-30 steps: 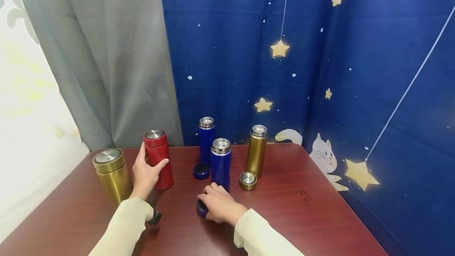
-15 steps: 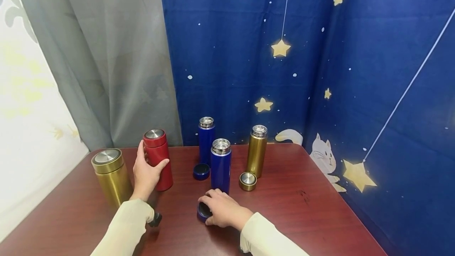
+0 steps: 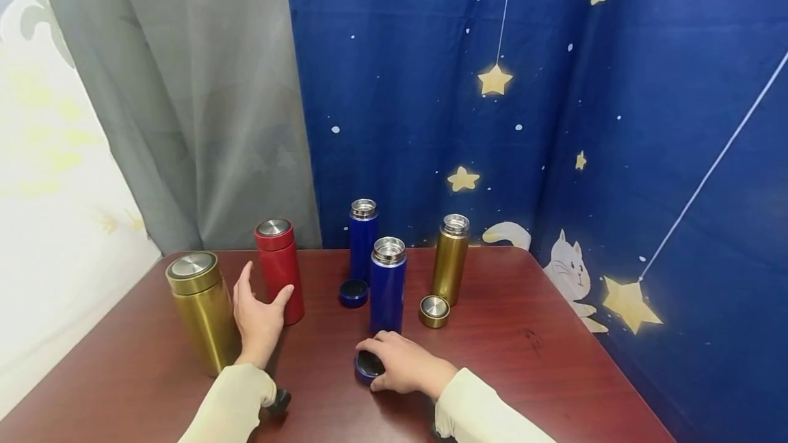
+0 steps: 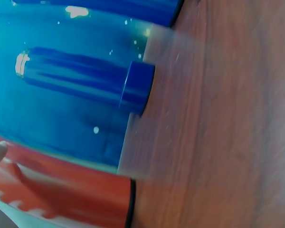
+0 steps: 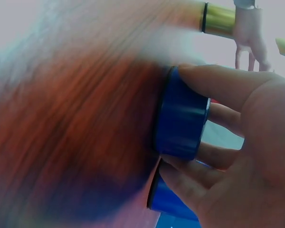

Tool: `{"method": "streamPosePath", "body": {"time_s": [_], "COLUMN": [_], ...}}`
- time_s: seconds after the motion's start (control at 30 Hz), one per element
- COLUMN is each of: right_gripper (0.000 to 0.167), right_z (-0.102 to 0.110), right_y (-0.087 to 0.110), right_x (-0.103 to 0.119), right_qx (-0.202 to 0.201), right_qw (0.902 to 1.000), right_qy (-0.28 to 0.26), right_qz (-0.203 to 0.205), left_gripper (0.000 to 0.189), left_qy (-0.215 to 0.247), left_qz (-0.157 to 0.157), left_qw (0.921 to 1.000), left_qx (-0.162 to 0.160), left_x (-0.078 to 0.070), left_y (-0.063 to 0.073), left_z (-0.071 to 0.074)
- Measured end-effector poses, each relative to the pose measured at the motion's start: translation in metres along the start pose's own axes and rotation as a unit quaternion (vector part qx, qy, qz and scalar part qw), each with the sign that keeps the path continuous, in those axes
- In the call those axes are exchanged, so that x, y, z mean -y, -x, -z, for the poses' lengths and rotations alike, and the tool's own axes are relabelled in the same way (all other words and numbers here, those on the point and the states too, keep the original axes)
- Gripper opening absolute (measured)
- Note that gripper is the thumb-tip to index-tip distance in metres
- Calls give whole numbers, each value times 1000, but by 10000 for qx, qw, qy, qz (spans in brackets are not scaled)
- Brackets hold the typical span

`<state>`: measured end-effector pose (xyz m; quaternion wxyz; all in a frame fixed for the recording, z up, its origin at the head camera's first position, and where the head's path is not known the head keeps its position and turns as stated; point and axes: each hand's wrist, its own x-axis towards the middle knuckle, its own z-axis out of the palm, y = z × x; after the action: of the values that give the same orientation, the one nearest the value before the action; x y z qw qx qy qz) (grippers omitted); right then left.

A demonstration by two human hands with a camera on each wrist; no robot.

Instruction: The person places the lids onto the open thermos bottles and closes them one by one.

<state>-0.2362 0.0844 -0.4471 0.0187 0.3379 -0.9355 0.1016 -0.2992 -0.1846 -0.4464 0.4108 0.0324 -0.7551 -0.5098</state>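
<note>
Glare bleaches the white curtain [image 3: 55,245] in the head view; motion-like blur smears the wood-grain tabletop [image 5: 76,128] in the right wrist view.

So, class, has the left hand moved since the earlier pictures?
Yes. Judged against the red bottle in the head view, which has kept its place on the table, the left hand has drawn back toward the person.

Curtained-off indoor corner, home or studio, can't tell which. Reddish wood-grain table [image 3: 523,381] under left hand [image 3: 258,320] and right hand [image 3: 409,364]. Gray curtain [image 3: 240,87] beyond left hand, bright white leaf-print hanging [image 3: 55,224] further out to its left. Blue curtain [image 3: 418,108] beyond right hand, wrapping on round to its right, printed with yellow stars [image 3: 495,80] and a white cat [image 3: 569,272]: kid's-bedroom-type decor.
</note>
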Motion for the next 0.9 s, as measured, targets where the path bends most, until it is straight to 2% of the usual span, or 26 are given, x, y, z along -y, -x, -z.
{"method": "streamPosePath", "body": {"time_s": [0.13, 0.37, 0.63, 0.77, 0.9], "right_gripper": [61, 59, 59, 58, 56], "right_z": [6, 9, 12, 13, 15], "right_y": [4, 12, 17, 19, 23], "right_x": [-4, -14, -20, -24, -28], "right_qx": [85, 24, 18, 46, -11], "right_qw": [9999, 9999, 9997, 9996, 9994], "right_qy": [-59, -56, -133, -120, -176], "right_qz": [-16, -116, -199, -263, -283], "left_gripper": [79, 80, 64, 60, 60], "left_qy": [-148, -312, 236, 381, 524], "left_qz": [31, -34, -161, -328, -398], "left_qw": [9999, 9994, 9992, 9986, 9978], "left_qx": [-60, 122, -276, -156, 119], "left_x": [1, 4, -1, -5, -9], "left_y": [8, 19, 27, 30, 34], "left_z": [-2, -3, -7, -10, -14]}}
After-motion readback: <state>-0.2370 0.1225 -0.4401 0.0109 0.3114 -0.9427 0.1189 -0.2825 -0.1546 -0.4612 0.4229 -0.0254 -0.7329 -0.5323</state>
